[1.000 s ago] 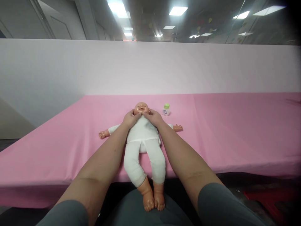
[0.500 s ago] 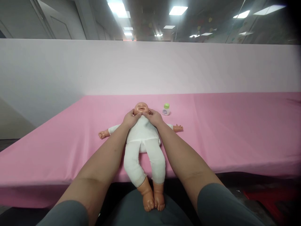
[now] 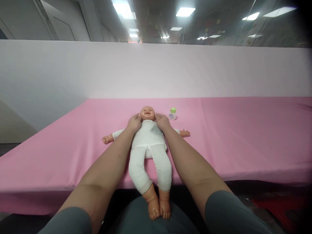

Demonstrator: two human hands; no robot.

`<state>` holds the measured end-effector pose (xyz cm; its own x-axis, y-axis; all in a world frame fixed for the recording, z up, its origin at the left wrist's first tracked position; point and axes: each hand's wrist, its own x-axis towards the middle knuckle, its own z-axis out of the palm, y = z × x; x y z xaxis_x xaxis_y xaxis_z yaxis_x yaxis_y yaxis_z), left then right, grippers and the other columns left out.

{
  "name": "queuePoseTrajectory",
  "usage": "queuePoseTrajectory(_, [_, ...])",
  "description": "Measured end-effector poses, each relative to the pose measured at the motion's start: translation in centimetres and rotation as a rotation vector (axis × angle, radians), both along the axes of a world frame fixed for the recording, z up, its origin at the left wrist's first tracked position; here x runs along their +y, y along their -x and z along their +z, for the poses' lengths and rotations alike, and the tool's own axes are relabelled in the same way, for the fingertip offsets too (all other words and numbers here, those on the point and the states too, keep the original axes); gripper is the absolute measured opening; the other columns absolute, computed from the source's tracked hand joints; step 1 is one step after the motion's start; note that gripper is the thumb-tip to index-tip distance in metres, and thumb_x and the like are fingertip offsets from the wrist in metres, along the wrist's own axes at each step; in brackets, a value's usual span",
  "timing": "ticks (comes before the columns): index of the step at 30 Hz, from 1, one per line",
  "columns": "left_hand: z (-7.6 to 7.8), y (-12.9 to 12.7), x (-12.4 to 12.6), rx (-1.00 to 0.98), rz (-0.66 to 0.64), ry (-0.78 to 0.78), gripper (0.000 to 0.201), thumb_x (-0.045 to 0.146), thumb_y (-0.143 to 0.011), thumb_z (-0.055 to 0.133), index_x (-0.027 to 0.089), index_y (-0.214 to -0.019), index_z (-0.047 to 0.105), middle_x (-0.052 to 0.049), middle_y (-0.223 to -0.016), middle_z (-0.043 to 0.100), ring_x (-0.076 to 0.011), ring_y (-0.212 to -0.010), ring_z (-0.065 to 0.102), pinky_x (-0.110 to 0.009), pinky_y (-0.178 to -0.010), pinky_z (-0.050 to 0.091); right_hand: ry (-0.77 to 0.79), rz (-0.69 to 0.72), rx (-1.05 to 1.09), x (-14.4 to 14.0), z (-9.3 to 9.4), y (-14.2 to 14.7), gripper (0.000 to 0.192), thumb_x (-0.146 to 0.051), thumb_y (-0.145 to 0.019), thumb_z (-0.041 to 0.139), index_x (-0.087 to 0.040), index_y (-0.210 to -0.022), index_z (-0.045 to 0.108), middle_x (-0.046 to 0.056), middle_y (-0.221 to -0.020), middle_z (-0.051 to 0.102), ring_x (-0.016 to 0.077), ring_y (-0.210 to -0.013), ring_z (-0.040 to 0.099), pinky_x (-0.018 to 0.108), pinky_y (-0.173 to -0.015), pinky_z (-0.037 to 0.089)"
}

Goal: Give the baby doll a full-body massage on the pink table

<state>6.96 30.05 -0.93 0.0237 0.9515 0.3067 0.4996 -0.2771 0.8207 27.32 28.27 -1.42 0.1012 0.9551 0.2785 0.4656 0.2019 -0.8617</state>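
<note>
You lean over a pink-covered counter (image 3: 243, 136), both arms stretched forward, with a doll (image 3: 148, 135) on its back before you. The doll lies between your forearms (image 3: 107, 165), its head (image 3: 147, 112) pointing away from you and its white cloth body square to you.

Your left hand (image 3: 135, 123) rests against the left side of the head, fingers bent and thumb near the jawline. Your right hand (image 3: 162, 122) mirrors it on the right side, so the two hands stand apart with the head between them. The fingertips are partly hidden against the head, and whether either hand grips or only touches, you cannot tell from this view.

The doll's arms (image 3: 118, 133) spread out to both sides, passing beneath your forearms, palms out on the pink cover. Its legs (image 3: 161, 167) run toward you, and its bare feet (image 3: 154, 206) reach past the near edge, above your lap (image 3: 131, 216).

Just beyond your right hand, a small bottle (image 3: 172, 115) with a green cap stands upright on the counter. A white wall (image 3: 156, 70) rises behind, with bright lights (image 3: 185, 12) above it. Your grey sleeves (image 3: 70, 221) end near the elbows.
</note>
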Motion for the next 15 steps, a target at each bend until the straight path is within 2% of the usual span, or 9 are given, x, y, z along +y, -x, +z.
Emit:
queuePoseTrajectory(2, [1.1, 0.1, -0.8, 0.153, 0.048, 0.004, 0.046, 0.049, -0.101, 0.041, 0.021, -0.097, 0.077, -0.011, -0.102, 0.079, -0.0283, -0.097, 0.07, -0.039, -0.089, 0.05, -0.02, -0.046, -0.1, -0.4, 0.6, -0.1, 0.054, -0.056, -0.106, 0.037, -0.023, -0.105, 0.079, 0.006, -0.107, 0.08, 0.0228, -0.099, 0.07, 0.031, -0.086, 0.05])
queuePoseTrajectory(4, [2.4, 0.2, -1.6, 0.31, 0.152, 0.003, 0.04, 0.048, -0.097, 0.046, 0.023, -0.097, 0.077, -0.012, -0.104, 0.079, -0.031, -0.1, 0.07, -0.04, -0.087, 0.049, -0.006, -0.088, -0.216, -1.0, 1.6, -0.3, 0.053, -0.055, -0.106, 0.037, -0.023, -0.098, 0.079, 0.008, -0.105, 0.08, 0.024, -0.097, 0.07, 0.031, -0.083, 0.048])
queuePoseTrajectory(7, [4.1, 0.4, -2.5, 0.469, 0.277, 0.015, 0.038, 0.045, -0.09, 0.054, 0.022, -0.113, 0.076, -0.015, -0.117, 0.077, -0.0354, -0.109, 0.069, -0.042, -0.086, 0.05, 0.041, -0.114, -0.365, -1.7, 3.0, -0.6, 0.055, -0.059, -0.105, 0.039, -0.021, -0.096, 0.078, 0.013, -0.105, 0.079, 0.0268, -0.098, 0.07, 0.033, -0.081, 0.047])
queuePoseTrajectory(10, [5.0, 0.3, -3.1, 0.574, 0.242, 0.096, 0.049, 0.047, -0.09, 0.054, 0.019, -0.126, 0.071, -0.019, -0.126, 0.074, -0.0386, -0.115, 0.068, -0.044, -0.087, 0.051, 0.125, -0.063, -0.462, -2.4, 4.0, -0.5, 0.068, -0.072, -0.102, 0.035, -0.019, -0.104, 0.077, 0.018, -0.11, 0.078, 0.0299, -0.101, 0.07, 0.035, -0.082, 0.047])
queuePoseTrajectory(13, [5.1, 0.2, -3.5, 0.651, 0.191, 0.193, 0.055, 0.055, -0.091, 0.052, 0.018, -0.128, 0.069, -0.023, -0.13, 0.071, -0.042, -0.116, 0.068, -0.047, -0.088, 0.052, 0.226, 0.018, -0.542, -3.0, 4.4, -0.1, 0.082, -0.081, -0.098, 0.029, -0.016, -0.115, 0.076, 0.021, -0.118, 0.076, 0.0329, -0.106, 0.07, 0.037, -0.084, 0.048])
queuePoseTrajectory(15, [4.9, 0.1, -3.5, 0.631, 0.162, 0.236, 0.055, 0.058, -0.089, 0.055, 0.02, -0.127, 0.069, -0.023, -0.127, 0.073, -0.0426, -0.114, 0.07, -0.048, -0.088, 0.053, 0.264, 0.054, -0.581, -3.3, 4.5, 0.1, 0.087, -0.084, -0.096, 0.028, -0.015, -0.123, 0.074, 0.021, -0.121, 0.075, 0.0348, -0.11, 0.07, 0.038, -0.086, 0.048])
